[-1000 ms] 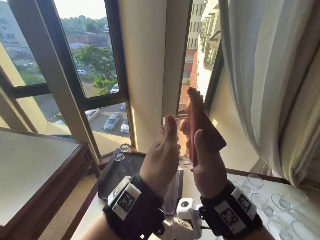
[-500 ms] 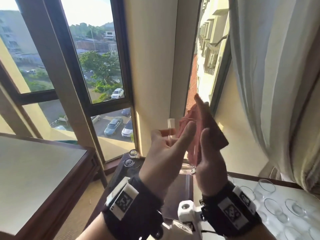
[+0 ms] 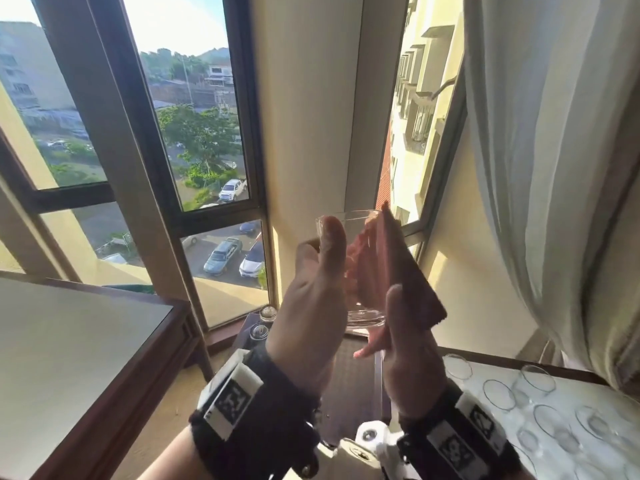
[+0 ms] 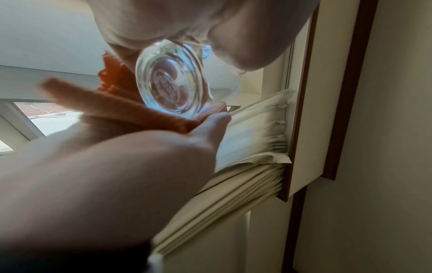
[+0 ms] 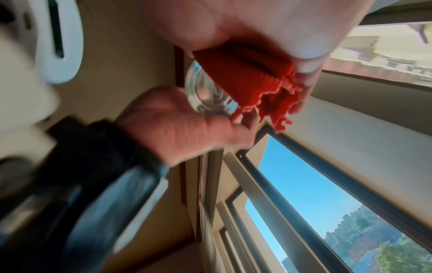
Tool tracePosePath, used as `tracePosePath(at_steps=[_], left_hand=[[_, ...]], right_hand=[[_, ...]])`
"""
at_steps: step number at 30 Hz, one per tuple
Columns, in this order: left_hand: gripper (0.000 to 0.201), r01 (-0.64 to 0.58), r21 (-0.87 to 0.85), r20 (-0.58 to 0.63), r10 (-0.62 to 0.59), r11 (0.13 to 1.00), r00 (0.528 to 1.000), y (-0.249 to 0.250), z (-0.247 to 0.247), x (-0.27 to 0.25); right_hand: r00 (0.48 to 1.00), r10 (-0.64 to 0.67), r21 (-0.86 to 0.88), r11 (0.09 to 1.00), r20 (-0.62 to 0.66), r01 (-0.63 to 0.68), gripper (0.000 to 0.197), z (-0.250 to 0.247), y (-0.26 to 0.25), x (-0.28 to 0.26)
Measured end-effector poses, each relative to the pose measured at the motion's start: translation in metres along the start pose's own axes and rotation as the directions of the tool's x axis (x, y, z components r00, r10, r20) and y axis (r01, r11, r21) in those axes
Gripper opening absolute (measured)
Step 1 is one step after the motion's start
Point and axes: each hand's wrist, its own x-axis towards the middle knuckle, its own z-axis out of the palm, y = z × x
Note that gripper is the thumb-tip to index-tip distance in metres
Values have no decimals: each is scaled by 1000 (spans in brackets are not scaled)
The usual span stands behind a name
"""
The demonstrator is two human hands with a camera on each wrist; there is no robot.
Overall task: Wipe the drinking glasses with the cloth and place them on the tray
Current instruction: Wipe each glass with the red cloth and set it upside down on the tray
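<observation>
1. Gripping the glass (image 3: 360, 271) in mid-air, the left hand (image 3: 311, 299) curls its fingers (image 3: 332, 237) round the wall.
2. Pinching the red cloth (image 3: 391, 271), the right hand (image 3: 405, 348) presses it against the glass.
3. Below, the dark tray (image 3: 353, 386) carries two glasses (image 3: 263, 320) at its far left corner; more glasses (image 3: 533, 393) stand along the surface's (image 3: 588, 455) right edge.

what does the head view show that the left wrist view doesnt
Only the head view shows the dark tray below the hands with two glasses at its far end, more glasses waiting on the table to the right, and the car park outside.

Only the left wrist view shows the thick round base of the held glass from underneath, and the folded top of the curtain.

Both show the left hand holding the glass while the right hand presses the red cloth against it.
</observation>
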Motion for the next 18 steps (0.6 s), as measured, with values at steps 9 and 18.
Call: tracePosePath(at_steps=[9,18], left_hand=[[51,-27,-91,-48,23,996,999,1,-5,17],[68,-35,14,-12,35,999,999,-5,-1,13]], right_hand=[[826,-496,-210,807,270,553,50,9,-3,15],[984,-145,31,989,100,142,80,-11,26,25]])
